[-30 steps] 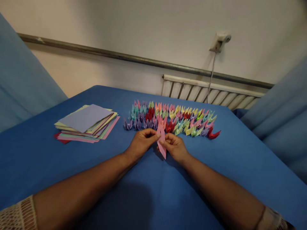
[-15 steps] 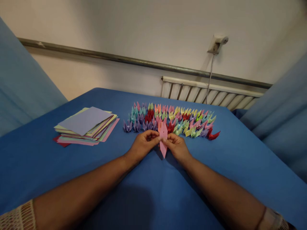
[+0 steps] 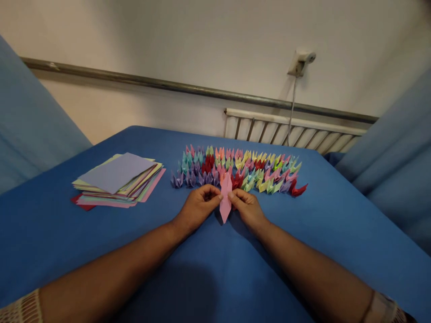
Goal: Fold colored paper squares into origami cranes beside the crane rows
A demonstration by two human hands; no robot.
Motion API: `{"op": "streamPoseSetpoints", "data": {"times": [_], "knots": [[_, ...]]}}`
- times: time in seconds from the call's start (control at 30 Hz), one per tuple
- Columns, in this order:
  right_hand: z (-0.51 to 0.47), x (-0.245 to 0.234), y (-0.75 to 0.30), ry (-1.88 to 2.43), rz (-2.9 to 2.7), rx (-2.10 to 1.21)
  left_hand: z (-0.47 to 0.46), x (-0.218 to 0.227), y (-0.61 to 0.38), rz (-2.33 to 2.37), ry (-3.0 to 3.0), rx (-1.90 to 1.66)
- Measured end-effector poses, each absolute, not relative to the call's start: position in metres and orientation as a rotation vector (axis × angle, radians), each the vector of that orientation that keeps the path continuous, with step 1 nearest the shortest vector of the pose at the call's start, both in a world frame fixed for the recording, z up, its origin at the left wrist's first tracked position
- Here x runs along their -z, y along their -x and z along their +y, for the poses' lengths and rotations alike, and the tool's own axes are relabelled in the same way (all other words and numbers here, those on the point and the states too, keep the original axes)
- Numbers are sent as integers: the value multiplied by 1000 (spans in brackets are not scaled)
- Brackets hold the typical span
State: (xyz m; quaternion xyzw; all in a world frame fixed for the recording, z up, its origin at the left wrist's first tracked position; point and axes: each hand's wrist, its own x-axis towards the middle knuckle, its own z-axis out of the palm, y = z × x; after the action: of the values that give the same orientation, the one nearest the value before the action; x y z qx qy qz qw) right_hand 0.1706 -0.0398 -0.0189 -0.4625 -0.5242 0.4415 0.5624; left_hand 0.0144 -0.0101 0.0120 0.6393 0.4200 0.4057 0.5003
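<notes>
My left hand point(image 3: 198, 206) and my right hand point(image 3: 247, 207) pinch a narrow, diamond-shaped fold of pink paper point(image 3: 225, 199) between them, just above the blue tabletop point(image 3: 215, 264). Both hands are closed on its side edges, the paper standing upright with one point up and one down. Directly behind my hands, rows of small folded paper cranes point(image 3: 235, 169) in many colours stand side by side. A stack of coloured paper sheets point(image 3: 117, 180) lies to the left, a lilac sheet on top.
A beige wall with a metal rail point(image 3: 168, 85) runs behind the table. A white slatted rack point(image 3: 289, 128) and a wall-mounted fitting with a cord point(image 3: 299, 60) are at the back right. Blue cloth surfaces point(image 3: 397, 157) flank both sides.
The pink fold has turned from tilted to upright between my fingers, and my hands have drawn slightly closer together. The view has shifted a little.
</notes>
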Motion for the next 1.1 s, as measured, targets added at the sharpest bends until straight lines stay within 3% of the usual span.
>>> {"op": "streamPoseSetpoints", "data": {"times": [0.4,1.1], "knots": [[-42,15,-165,860,-1027,-1059,-11,-17,-13,924,-1529,-1048],[-37,18,-177,861,-1033,-1185,-7,-15,-7,884,-1516,-910]]}}
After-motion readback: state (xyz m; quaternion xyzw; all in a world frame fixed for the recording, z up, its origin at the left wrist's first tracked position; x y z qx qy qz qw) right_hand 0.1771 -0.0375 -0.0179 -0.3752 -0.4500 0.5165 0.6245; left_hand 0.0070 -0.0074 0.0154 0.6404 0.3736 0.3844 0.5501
